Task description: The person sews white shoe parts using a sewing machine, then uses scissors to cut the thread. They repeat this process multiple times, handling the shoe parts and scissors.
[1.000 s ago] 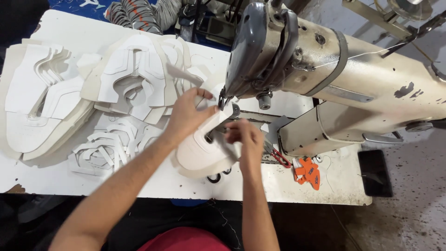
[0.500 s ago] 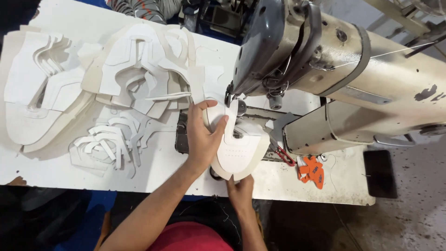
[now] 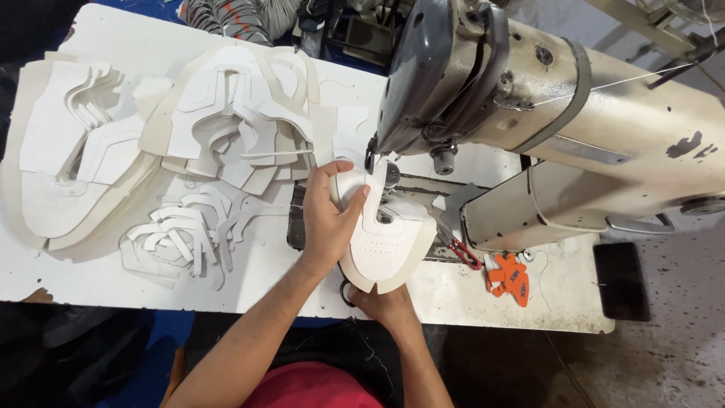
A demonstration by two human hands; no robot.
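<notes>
A white shoe-upper piece (image 3: 385, 242) with small perforations lies under the head of a beige industrial sewing machine (image 3: 574, 121), its far end at the needle. My left hand (image 3: 328, 219) grips the piece's left edge near the needle, thumb on top. My right hand (image 3: 389, 306) holds the piece's near, rounded end from below at the table's front edge; most of its fingers are hidden under the piece.
Stacks of white cut shoe panels (image 3: 226, 113) and larger ones (image 3: 68, 166) cover the left of the white table (image 3: 468, 298), with thin curved strips (image 3: 181, 234) in front. An orange tag (image 3: 510, 278) and red-handled snips (image 3: 462, 253) lie right of the piece. A dark phone-like slab (image 3: 621, 281) sits at the right edge.
The view has shifted. My right hand has dropped from the top of the piece to its near end, and the left hand now holds the piece's left edge by the needle.
</notes>
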